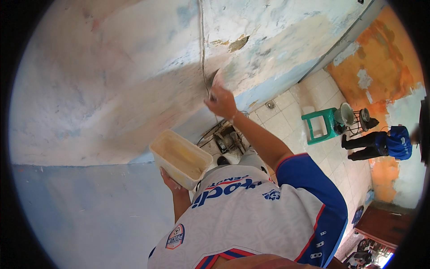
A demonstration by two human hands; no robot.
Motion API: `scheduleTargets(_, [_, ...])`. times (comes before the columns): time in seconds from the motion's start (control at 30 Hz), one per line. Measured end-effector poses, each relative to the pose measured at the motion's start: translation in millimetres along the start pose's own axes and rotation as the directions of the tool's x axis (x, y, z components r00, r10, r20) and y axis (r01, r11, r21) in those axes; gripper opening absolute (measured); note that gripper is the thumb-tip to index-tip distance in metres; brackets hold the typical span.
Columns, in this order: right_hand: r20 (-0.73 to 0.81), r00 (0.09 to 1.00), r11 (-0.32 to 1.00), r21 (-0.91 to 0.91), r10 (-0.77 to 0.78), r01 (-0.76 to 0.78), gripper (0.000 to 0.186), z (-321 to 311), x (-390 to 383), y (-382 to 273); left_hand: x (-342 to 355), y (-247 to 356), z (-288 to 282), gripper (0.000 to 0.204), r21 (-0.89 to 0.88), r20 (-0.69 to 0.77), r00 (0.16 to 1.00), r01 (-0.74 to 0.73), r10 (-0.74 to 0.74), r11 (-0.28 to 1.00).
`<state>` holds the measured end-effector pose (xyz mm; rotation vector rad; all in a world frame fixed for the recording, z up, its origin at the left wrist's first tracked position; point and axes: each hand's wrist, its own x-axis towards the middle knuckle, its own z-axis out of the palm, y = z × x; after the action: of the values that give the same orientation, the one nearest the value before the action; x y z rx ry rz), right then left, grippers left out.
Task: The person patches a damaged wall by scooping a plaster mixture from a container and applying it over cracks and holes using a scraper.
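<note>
My left hand (pixel 171 180) supports an oblong cream plastic tub (pixel 154 154) from below and the side. Pale, smeared residue coats the inside of this tub. My right hand (pixel 222 102) is raised at the patchy wall (pixel 148 71), closed round what looks like a putty knife (pixel 216 77). Only a thin, dark-edged blade shows beyond the fingers; its handle is hidden in my grip. A cable (pixel 203 40) runs down the wall just beside that hand.
A chipped hole (pixel 238 43) shows in the plaster. Below are tangled equipment (pixel 226 140) and a pale tiled floor (pixel 286 125). To the right stand a green plastic stool (pixel 329 125), a bucket (pixel 344 114) and a person in blue (pixel 394 142) by a patchy orange wall (pixel 376 54).
</note>
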<state>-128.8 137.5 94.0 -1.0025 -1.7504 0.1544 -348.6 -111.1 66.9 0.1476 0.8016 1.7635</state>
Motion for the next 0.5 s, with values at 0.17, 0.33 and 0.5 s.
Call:
scheduleTargets(0.17, [-0.089,0.963,0.966,0.080,0.253,-0.246,0.019,-50,-32,-7,0,-3,-2,0.056,-0.010,-0.029,0.999,0.032,-0.032,0.999])
scheduleTargets(0.33, [-0.412,0.881,0.946,-0.113,0.233,-0.303,0.022,-81,52,44,-1,-5,8,0.056,0.009,-0.024,0.995,0.100,-0.099,0.995])
scheduleTargets(0.5, [-0.099,0.973,0.975,-0.095,-0.208,0.198,0.017,-9,36,12,3,-5,3,0.056,-0.002,-0.045,0.995,0.089,-0.089,0.996])
